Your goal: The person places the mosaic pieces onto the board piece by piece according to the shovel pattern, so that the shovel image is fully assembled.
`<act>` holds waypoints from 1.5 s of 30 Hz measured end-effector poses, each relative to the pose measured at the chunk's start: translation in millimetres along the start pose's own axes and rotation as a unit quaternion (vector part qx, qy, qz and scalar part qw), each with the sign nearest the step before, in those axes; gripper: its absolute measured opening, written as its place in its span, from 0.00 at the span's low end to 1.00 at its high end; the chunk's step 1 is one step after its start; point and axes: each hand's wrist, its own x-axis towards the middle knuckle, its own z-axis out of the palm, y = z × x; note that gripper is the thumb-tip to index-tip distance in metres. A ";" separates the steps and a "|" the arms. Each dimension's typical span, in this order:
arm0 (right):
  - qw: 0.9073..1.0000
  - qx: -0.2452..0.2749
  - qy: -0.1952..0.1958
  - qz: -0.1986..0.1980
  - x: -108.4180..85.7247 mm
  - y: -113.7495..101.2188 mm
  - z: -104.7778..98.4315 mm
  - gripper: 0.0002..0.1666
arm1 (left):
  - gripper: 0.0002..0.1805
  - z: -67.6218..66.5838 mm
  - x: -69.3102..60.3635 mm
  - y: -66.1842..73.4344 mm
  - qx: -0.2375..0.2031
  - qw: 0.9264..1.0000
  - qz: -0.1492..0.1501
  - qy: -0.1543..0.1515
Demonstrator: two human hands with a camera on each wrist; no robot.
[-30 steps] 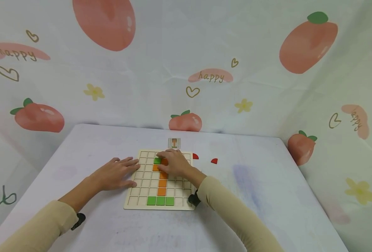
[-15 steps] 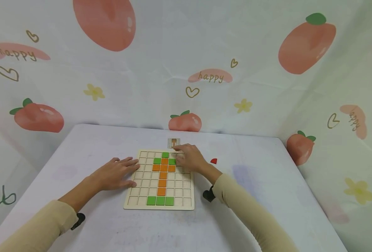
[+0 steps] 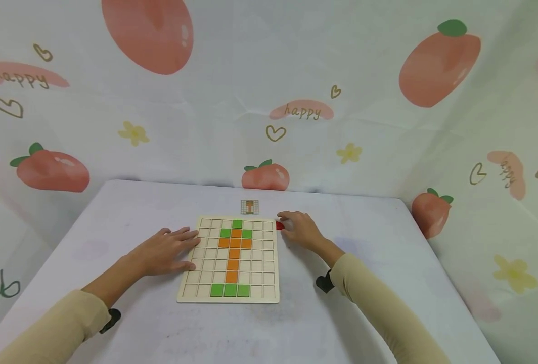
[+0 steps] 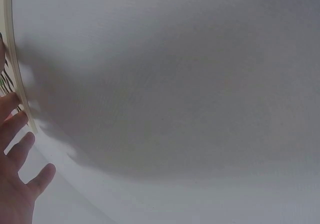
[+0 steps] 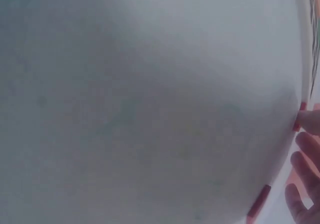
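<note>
My left hand (image 3: 166, 250) lies with fingers spread, its fingertips on the left edge of the pale wooden grid board (image 3: 205, 277). Set in the board are orange square tiles (image 3: 234, 254) in a cross shape and green square tiles (image 3: 230, 290), some at the top and a row at the bottom. Just off the board's upper right corner, my right hand (image 3: 303, 230) reaches over a red quarter-circle tile (image 3: 280, 226). In the right wrist view the thumb touches this red tile (image 5: 297, 124), with the fingers loosely bent. A second red tile (image 5: 258, 204) lies apart; the hand hides it in the head view.
A small pattern card (image 3: 250, 207) with a printed grid lies behind the board. The white table (image 3: 150, 328) ends at a cloth backdrop (image 3: 214, 126) with fruit prints. Black wrist cameras (image 3: 325, 282) sit at both cuffs.
My right hand has left the top of the board and moved right to the nearer red tile, uncovering the green and orange tiles. The left hand stays at the board's edge.
</note>
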 end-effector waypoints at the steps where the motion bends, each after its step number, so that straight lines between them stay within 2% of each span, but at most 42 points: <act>1: 1.000 0.004 -0.001 0.001 -0.5 0.7 0.7 0.23 | 0.37 0.0 -0.1 0.1 0.000 1.000 0.000 -0.001; 9: 1.000 0.023 0.021 0.005 0.1 1.0 7.5 0.22 | 0.36 0.6 -0.1 -0.7 -0.002 1.000 0.001 0.004; 14: 0.999 0.018 0.029 0.007 0.7 0.5 10.1 0.21 | 0.37 2.0 -0.1 -1.0 -0.008 1.000 -0.002 0.001; 22: 1.000 0.008 0.023 0.017 3.0 -1.0 5.6 0.20 | 0.37 3.0 -0.2 -1.0 -0.005 1.000 -0.002 0.002; 28: 0.999 0.013 0.035 0.006 9.4 -4.9 3.1 0.19 | 0.37 2.3 -0.3 -1.7 -0.003 1.000 0.001 0.007; 36: 1.000 0.016 0.006 0.014 22.8 -29.0 11.0 0.20 | 0.37 2.9 -1.5 -2.9 -0.005 1.000 0.007 0.015; 45: 1.000 0.016 -0.010 -0.018 34.2 -54.7 23.3 0.21 | 0.37 3.8 -1.4 -3.2 -0.002 1.000 0.006 0.015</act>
